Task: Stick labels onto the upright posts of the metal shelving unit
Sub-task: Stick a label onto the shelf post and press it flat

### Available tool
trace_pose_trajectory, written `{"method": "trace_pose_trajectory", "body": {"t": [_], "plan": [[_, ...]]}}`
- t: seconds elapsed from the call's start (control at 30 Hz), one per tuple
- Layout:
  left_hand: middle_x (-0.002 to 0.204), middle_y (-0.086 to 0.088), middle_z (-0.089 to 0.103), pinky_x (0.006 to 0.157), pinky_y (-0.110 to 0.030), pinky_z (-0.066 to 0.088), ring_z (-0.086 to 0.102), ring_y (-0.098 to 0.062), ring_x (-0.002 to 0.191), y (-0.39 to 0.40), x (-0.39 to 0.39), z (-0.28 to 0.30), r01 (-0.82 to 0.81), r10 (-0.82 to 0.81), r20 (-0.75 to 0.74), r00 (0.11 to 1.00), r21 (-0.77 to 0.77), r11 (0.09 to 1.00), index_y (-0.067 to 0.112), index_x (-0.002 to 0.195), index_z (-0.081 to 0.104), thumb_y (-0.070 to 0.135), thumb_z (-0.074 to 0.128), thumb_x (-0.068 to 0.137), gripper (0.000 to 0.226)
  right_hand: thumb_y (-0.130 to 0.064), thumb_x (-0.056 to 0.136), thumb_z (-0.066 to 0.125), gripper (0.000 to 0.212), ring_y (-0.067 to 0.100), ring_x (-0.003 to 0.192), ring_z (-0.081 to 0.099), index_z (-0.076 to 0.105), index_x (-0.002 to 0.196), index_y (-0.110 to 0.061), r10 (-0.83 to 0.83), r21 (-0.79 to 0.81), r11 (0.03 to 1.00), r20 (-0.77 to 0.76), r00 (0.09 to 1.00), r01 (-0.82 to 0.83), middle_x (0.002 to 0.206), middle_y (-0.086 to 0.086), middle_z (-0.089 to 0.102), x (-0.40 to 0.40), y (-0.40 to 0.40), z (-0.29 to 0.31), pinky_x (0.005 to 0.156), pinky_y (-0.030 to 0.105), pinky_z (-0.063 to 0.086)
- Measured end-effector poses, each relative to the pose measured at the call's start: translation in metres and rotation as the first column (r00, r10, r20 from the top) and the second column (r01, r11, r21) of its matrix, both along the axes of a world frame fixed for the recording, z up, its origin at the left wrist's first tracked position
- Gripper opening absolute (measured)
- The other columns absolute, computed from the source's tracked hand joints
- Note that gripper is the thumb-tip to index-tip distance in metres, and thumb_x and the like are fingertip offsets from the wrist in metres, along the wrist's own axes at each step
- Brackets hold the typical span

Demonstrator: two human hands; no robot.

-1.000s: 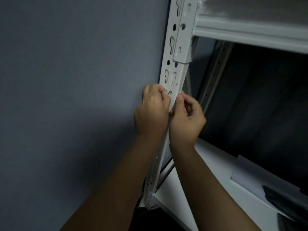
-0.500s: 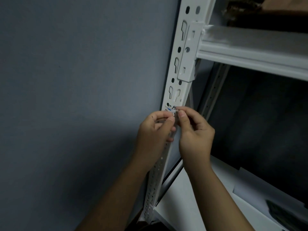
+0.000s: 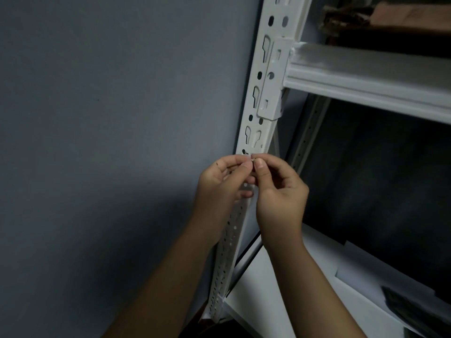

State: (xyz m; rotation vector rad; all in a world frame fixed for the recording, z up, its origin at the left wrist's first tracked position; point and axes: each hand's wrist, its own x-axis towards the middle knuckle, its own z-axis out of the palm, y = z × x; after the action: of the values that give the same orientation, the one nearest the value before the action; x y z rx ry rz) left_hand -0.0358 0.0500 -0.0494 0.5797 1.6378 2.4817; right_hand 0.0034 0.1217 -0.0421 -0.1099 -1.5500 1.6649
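A white perforated upright post (image 3: 264,93) of the shelving unit runs from top centre down to the lower middle. A small white label (image 3: 249,156) with dark marks is held in front of the post, just below a pair of keyhole slots. My left hand (image 3: 223,184) pinches its left end between thumb and forefinger. My right hand (image 3: 280,193) pinches its right end. Most of the label is hidden by my fingertips, so I cannot tell whether it touches the post.
A grey-blue wall (image 3: 109,142) fills the left. A white shelf beam (image 3: 366,79) hooks into the post at upper right, with brown items (image 3: 390,15) above it. A lower white shelf (image 3: 280,289) holds white sheets and a dark object (image 3: 415,311).
The view has tilted upward, so post and hands sit lower in frame. Both hands came off the post face and now pinch the label by its ends.
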Motion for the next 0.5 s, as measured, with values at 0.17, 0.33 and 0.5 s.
{"method": "trace_pose_trajectory", "body": {"t": [0.17, 0.33, 0.5], "plan": [[0.075, -0.007, 0.066, 0.063, -0.025, 0.053, 0.064, -0.015, 0.073, -0.002, 0.001, 0.004, 0.006, -0.007, 0.032, 0.999, 0.021, 1.000, 0.013, 0.094, 0.067, 0.016, 0.059, 0.090, 0.009, 0.002, 0.090, 0.058, 0.018, -0.002, 0.075, 0.066, 0.069, 0.087, -0.011, 0.024, 0.000, 1.000, 0.012, 1.000, -0.024, 0.093, 0.009, 0.069, 0.003, -0.004, 0.005, 0.064, 0.010, 0.050], [0.088, -0.016, 0.067, 0.069, -0.028, 0.055, 0.065, -0.018, 0.078, -0.005, 0.003, 0.009, 0.034, -0.034, 0.056, 0.998, 0.009, 0.999, 0.009, 0.101, 0.067, 0.018, 0.056, 0.093, 0.017, -0.001, 0.090, 0.061, 0.020, 0.005, 0.086, 0.068, 0.070, 0.086, -0.019, 0.005, 0.026, 1.000, 0.025, 1.000, -0.006, 0.098, 0.010, 0.070, 0.006, -0.004, 0.006, 0.071, 0.013, 0.051], [0.075, -0.003, 0.066, 0.063, -0.023, 0.051, 0.061, -0.009, 0.071, -0.006, 0.007, 0.011, 0.084, -0.087, 0.085, 0.993, 0.037, 0.996, 0.012, 0.093, 0.067, 0.016, 0.051, 0.095, 0.016, -0.002, 0.088, 0.063, 0.017, 0.013, 0.090, 0.069, 0.072, 0.087, -0.017, 0.062, -0.031, 0.998, 0.051, 0.997, -0.061, 0.092, 0.004, 0.073, 0.009, -0.004, 0.005, 0.079, 0.022, 0.055]]}}
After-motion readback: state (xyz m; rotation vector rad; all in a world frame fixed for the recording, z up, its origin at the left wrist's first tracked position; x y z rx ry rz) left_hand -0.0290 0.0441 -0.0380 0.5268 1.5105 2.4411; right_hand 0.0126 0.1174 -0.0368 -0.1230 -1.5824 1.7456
